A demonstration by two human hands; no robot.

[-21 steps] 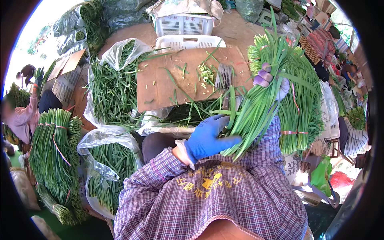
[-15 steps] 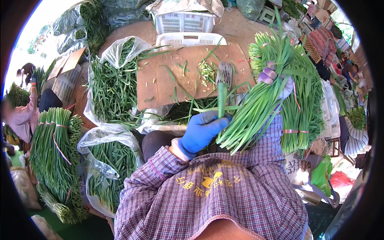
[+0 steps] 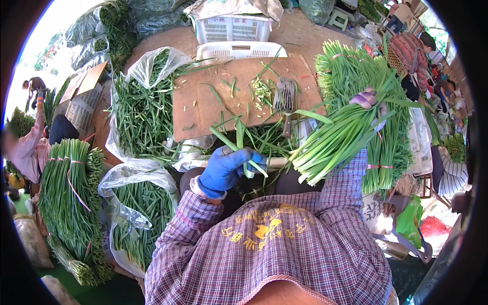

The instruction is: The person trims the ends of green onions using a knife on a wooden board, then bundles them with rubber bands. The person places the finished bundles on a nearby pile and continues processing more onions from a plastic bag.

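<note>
loose stalks point(image 3: 221, 138) now clear of the garlic chive bunch point(image 3: 330, 142)

head view: my blue-gloved left hand point(image 3: 222, 171) has swung left, fingers curled tight on the loose stalks, so they're separated. my right hand point(image 3: 367, 99) is wrapped round the garlic chive bunch, pale ends tilted toward my left, nearer me than the wooden board point(image 3: 203, 109).

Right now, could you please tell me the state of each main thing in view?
Left hand, closed on loose stalks
Right hand, closed around green bunch
Cutting board, strewn with clippings
Knife, lying on the board
Left bundles, tied
Lower-left clear bag, open, filled with greens
</note>
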